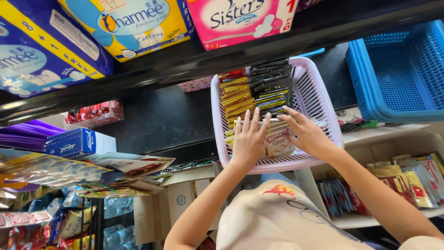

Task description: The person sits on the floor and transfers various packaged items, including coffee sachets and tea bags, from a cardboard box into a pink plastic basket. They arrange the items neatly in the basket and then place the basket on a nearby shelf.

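Note:
A pale pink slotted plastic basket (319, 99) sits tilted on a dark shelf, holding rows of small sachets: yellow ones (237, 97), black ones (273, 78) and cream ones (280, 144) at the front. My left hand (249, 139) lies flat with fingers spread on the front sachets. My right hand (305, 132) rests beside it inside the basket, fingertips on the cream and yellow sachets. Whether either hand grips a sachet is hidden under the palms.
A blue plastic basket (397, 78) stands to the right. Large pad packages (134, 23) fill the shelf above. A blue box (76, 143) and red packets (95, 113) sit at left. Snack packets (407, 180) line a lower right shelf; cardboard boxes (185, 194) stand below.

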